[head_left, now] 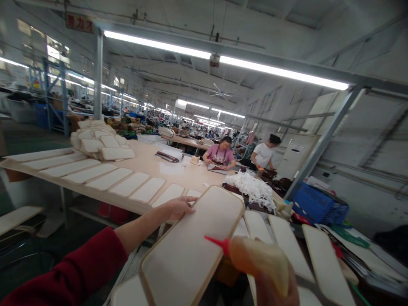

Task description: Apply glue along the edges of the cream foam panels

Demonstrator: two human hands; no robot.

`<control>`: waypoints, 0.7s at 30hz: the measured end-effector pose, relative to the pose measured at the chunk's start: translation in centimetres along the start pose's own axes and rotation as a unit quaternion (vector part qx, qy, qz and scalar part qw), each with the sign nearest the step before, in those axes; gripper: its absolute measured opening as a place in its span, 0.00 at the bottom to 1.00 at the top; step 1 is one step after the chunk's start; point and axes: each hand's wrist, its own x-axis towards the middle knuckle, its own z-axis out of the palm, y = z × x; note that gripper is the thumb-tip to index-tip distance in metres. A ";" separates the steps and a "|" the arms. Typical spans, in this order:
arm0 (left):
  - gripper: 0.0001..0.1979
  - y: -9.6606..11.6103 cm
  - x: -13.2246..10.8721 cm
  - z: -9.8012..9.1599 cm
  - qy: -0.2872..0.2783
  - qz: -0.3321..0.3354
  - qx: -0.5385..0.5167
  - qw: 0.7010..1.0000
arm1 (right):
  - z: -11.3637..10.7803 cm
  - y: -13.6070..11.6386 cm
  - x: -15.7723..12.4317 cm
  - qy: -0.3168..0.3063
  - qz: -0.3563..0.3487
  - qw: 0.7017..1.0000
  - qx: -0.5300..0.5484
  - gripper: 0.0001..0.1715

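My left hand [180, 208] pinches the upper left edge of a long white panel [191, 246] with cut corners and a tan rim, held tilted in front of me. My right hand [277, 287] is wrapped round a glue bottle [259, 257] of cloudy plastic with amber liquid inside. Its red nozzle [216, 242] points left over the panel's face; whether the tip touches cannot be made out. Part of another white panel [130, 293] shows below, at the lower left of the held one.
A row of similar panels [105, 178] lies along the table edge, with a heap of them [98, 140] at the back left. White strips [251, 189] are piled on the right, near more panels [325, 259] and a blue crate [318, 202]. Two people [219, 155] work across the table.
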 end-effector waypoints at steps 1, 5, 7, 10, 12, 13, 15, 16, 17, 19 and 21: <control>0.44 -0.1 -0.1 0.9 -0.014 -0.003 0.001 1.000 | -0.7 -0.2 1.7 0.054 0.009 0.998 -0.011 0.40; 0.46 -0.8 -0.1 4.1 -0.052 -0.009 -0.007 0.999 | -3.2 0.1 4.9 0.095 0.010 0.995 -0.035 0.46; 0.46 -1.0 0.1 5.3 -0.038 -0.011 -0.011 0.999 | -3.7 0.6 3.2 0.072 0.013 0.997 -0.027 0.45; 0.47 -1.2 0.6 6.6 -0.015 -0.010 -0.009 1.000 | -4.1 0.8 -0.4 -0.007 -0.007 0.999 0.038 0.40; 0.47 -1.4 0.8 7.4 -0.023 -0.005 -0.007 1.000 | -4.6 0.4 -0.8 -0.020 -0.020 0.998 0.049 0.37; 0.47 -1.5 0.9 7.8 -0.033 -0.004 -0.005 0.999 | -5.1 0.1 -0.1 -0.004 -0.023 0.999 0.034 0.36; 0.45 -1.7 0.9 8.4 -0.051 -0.006 -0.003 0.999 | -6.5 -0.3 2.5 0.061 -0.019 0.998 -0.017 0.35; 0.45 -1.7 1.0 8.7 -0.058 -0.009 -0.003 0.998 | -7.1 -0.2 3.9 0.097 -0.025 0.994 -0.042 0.37; 0.45 -1.8 1.1 8.9 -0.064 -0.012 -0.006 0.998 | -7.8 0.0 5.1 0.121 -0.022 0.991 -0.051 0.39; 0.46 -1.7 1.4 8.9 -0.072 -0.018 -0.010 0.997 | -8.4 1.0 5.9 0.133 -0.003 0.990 -0.049 0.42; 0.46 -1.6 1.9 8.6 -0.068 -0.025 -0.009 0.997 | -8.2 2.1 4.6 0.101 0.014 0.994 -0.023 0.42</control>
